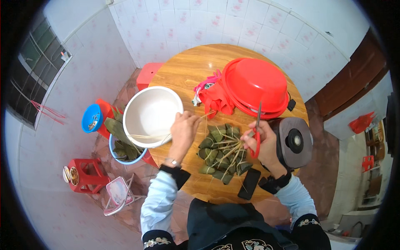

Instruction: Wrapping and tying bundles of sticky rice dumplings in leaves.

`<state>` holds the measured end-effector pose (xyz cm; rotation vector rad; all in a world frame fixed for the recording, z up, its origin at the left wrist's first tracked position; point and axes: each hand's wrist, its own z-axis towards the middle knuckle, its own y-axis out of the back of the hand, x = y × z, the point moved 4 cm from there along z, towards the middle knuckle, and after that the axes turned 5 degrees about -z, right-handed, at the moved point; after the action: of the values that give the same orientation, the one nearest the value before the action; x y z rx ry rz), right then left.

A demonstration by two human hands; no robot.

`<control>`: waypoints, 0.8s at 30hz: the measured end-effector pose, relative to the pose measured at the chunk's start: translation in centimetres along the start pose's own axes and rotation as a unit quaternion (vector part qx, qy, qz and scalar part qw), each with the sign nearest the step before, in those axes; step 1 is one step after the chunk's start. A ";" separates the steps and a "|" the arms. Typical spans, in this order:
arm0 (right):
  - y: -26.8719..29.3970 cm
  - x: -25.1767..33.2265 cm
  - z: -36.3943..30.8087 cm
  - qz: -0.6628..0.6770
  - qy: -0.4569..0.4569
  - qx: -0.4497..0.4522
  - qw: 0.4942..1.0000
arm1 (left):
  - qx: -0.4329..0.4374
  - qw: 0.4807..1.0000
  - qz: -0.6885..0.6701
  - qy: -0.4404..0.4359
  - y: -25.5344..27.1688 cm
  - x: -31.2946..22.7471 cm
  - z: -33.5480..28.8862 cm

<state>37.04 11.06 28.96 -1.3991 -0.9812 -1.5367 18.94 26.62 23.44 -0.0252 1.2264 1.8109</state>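
A pile of leaf-wrapped zongzi (218, 156) lies on the round wooden table (187, 62), their pale ties gathered toward the right. My left hand (184, 130) is closed around thin straw strands (146, 136), which trail left across the white basin's front and poke out to the right. Scissors (256, 146) with red handles sit in my right hand (266, 143), blades pointing away from me. Its fingertips are at the gathered ties; whether they pinch them I cannot tell. The white basin (152, 95) beside my left hand has nothing visible in it.
An upturned red basin (258, 79) and a red plastic bag (218, 99) are at the back. A dark appliance (295, 141) stands right of my right hand; a phone (249, 184) lies near the front edge. Leaves (125, 149) fill a tub at left, near red stools (88, 175).
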 end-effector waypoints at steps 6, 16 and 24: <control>0.7 -2.7 -2.6 -0.032 -0.015 -0.009 0.999 | 0.218 0.971 0.057 0.074 -15.1 1.0 -1.3; 3.1 -3.0 -4.0 -0.021 -0.055 -0.049 0.997 | 0.004 0.758 -0.493 0.426 -23.4 8.3 -0.5; 3.6 -4.2 -2.8 0.000 -0.075 -0.014 0.997 | -0.046 0.976 -0.104 0.186 -20.3 12.7 6.6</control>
<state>39.57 7.48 24.64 -1.5530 -1.0533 -1.4674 28.44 41.66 6.13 -0.5479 1.3375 1.7221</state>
